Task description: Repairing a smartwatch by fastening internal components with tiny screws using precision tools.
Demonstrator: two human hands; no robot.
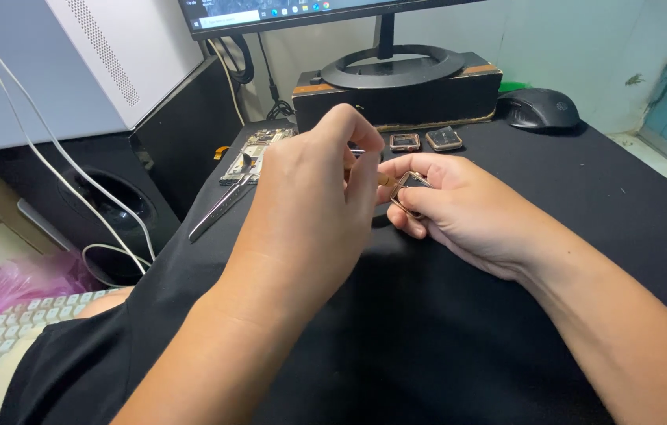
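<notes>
A black cloth-covered worktop (554, 260) fills the view, with bare room toward the person and to the right, while its far edge is crowded by a dark wooden block (396, 93) that raises the round monitor stand (392, 66), and a black computer mouse (540, 108). A white computer case (89, 55) hems in the left edge. The left hand (314, 212) is lifted above the worktop, its fingers (361, 161) pinched together on a thin tool with a brownish tip (385, 179), apparently to bring that tip against the part. The right hand (459, 208) cradles a small rose-gold rectangular watch frame (408, 186), fingers closed round its rim, likely to steady it. Long metal tweezers (223, 205) lie near a bare phone circuit board (251, 153) at the left. Two more small square watch cases (426, 141) sit just before the block, apart from the hands.
</notes>
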